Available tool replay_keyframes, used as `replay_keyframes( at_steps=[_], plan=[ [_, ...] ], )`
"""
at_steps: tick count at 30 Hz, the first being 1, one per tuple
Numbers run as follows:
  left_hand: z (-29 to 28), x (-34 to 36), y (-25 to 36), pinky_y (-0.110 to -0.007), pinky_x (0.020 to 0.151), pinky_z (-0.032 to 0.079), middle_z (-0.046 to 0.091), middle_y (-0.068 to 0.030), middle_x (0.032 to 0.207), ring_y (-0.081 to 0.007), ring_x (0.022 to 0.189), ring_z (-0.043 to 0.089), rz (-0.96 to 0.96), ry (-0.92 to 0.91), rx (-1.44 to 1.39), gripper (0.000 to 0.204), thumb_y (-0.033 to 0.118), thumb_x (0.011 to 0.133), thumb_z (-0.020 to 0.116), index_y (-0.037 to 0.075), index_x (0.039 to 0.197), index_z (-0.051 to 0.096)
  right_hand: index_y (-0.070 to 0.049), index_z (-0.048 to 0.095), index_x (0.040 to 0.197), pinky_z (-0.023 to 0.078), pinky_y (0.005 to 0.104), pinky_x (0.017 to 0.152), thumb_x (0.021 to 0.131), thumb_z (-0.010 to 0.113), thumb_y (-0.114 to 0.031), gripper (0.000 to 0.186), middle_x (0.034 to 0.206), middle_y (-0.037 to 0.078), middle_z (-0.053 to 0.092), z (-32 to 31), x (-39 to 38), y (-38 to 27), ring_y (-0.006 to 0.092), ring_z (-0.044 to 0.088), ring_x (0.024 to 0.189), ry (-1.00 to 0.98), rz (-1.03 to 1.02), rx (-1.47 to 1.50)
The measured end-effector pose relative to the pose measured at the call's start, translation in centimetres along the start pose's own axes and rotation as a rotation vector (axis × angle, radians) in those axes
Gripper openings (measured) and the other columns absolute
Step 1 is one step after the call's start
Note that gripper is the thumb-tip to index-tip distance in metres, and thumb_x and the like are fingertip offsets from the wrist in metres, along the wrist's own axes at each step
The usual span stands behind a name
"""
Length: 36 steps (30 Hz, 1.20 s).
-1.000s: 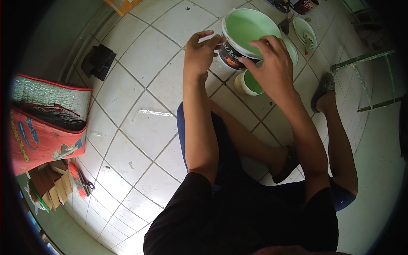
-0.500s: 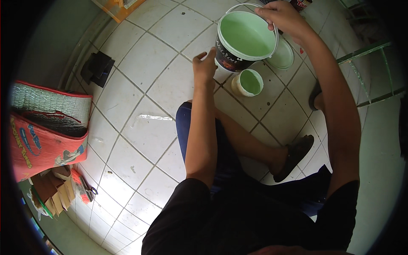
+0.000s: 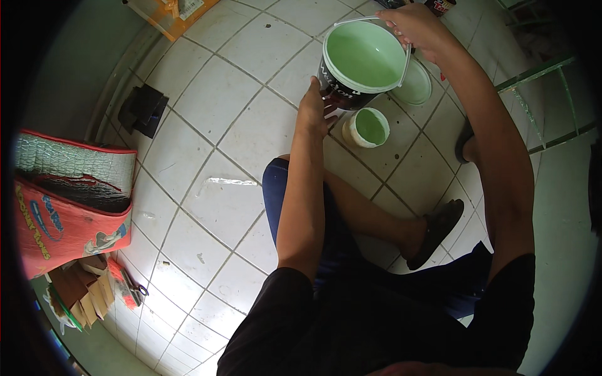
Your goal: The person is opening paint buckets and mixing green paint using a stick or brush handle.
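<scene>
Two bare hands are at a dark-walled paint bucket [image 3: 359,98], and the head view is the only one I have of them. The bucket is at the far side of the seated person, mouth upward, with pale green paint [image 3: 369,57] inside; I can't tell whether its base clears the tiled floor [image 3: 238,119]. The right hand [image 3: 415,28] reaches over the far right of the rim, fingers curled around the thin white handle [image 3: 354,20]. The left hand [image 3: 315,108] is low at the near left wall, thumb and fingers spread beside it; how firmly it presses, I can't tell from here.

To my eye the bucket would be weighty with that liquid in it, stiff in the wall, and apt to slosh if tipped fast. Wet paint would make the rim slippery, so I'd trust the handle on top and a flat palm under the base's edge. The handle looks thin and likely to swing.

Just below the bucket, a small pale tub [image 3: 352,133] also holds green paint. A round pale lid [image 3: 416,86] lies to the bucket's right. Away at the left are a red insulated bag [image 3: 78,229], brown cardboard pieces [image 3: 81,289] and scissors [image 3: 143,290].
</scene>
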<state>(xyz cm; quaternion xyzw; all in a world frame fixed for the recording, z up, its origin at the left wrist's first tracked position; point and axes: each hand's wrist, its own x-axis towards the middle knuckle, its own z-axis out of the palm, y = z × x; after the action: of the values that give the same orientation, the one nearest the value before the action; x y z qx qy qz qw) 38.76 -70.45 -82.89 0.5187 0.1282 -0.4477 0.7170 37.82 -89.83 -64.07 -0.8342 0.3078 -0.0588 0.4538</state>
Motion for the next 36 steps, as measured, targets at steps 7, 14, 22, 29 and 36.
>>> replay_keyframes(
  at_steps=[7, 14, 22, 29, 36],
  plan=[
    [3.1, -0.3, 1.0, -0.051, 0.120, 0.020, 0.032, -0.0253, 0.159, -0.0346, 0.151, 0.023, 0.106, -0.087, 0.240, 0.097, 0.075, 0.099, 0.020, -0.005, 0.146, 0.045, -0.007, 0.059, 0.076, 0.035, 0.0276, 0.051, 0.088, 0.070, -0.030, 0.028, 0.058, -0.004, 0.045, -5.9, 2.2, 4.1, 0.0085, 0.042, 0.049, 0.024, -0.046, -0.008],
    [1.8, 1.8, 1.5, -0.053, 0.114, 0.030, 0.041, -0.0258, 0.154, -0.0408, 0.141, 0.037, 0.349, -0.053, 0.229, 0.098, 0.079, 0.096, 0.013, 0.003, 0.139, 0.059, -0.003, 0.061, 0.087, 0.039, 0.0311, 0.051, 0.089, 0.066, -0.023, 0.021, 0.066, 0.003, 0.053, -12.7, -2.7, 2.0, 0.0137, 0.048, 0.054, 0.139, 0.034, -0.175],
    [3.6, -0.9, 1.3, -0.037, 0.086, 0.048, 0.068, -0.0115, 0.114, -0.0232, 0.099, 0.064, 0.554, 0.070, 0.058, 0.063, 0.059, 0.102, 0.049, 0.000, 0.115, 0.068, -0.010, 0.050, 0.068, 0.031, 0.0276, 0.049, 0.090, 0.069, -0.036, 0.039, 0.058, -0.005, 0.038, -17.5, -10.1, 3.6, 0.0085, 0.036, 0.048, 0.148, 0.021, -0.179],
    [4.7, -3.0, 1.0, -0.029, 0.073, 0.047, 0.070, -0.0045, 0.099, -0.0157, 0.087, 0.065, 0.708, 0.023, 0.185, 0.044, 0.044, 0.102, 0.058, 0.002, 0.110, 0.068, -0.005, 0.058, 0.072, 0.034, 0.0280, 0.047, 0.089, 0.072, -0.036, 0.038, 0.061, -0.002, 0.043, -18.5, -15.3, 6.3, 0.0092, 0.040, 0.049, 0.177, 0.094, -0.241],
    [5.1, -5.7, 1.0, -0.028, 0.071, 0.047, 0.069, -0.0046, 0.096, -0.0143, 0.085, 0.064, 0.665, -0.169, 0.273, 0.042, 0.043, 0.103, 0.057, 0.003, 0.111, 0.068, -0.003, 0.059, 0.069, 0.036, 0.0272, 0.047, 0.088, 0.072, -0.039, 0.044, 0.061, -0.002, 0.047, -17.5, -18.7, 8.7, 0.0081, 0.046, 0.051, 0.106, 0.134, -0.282]
  ],
)
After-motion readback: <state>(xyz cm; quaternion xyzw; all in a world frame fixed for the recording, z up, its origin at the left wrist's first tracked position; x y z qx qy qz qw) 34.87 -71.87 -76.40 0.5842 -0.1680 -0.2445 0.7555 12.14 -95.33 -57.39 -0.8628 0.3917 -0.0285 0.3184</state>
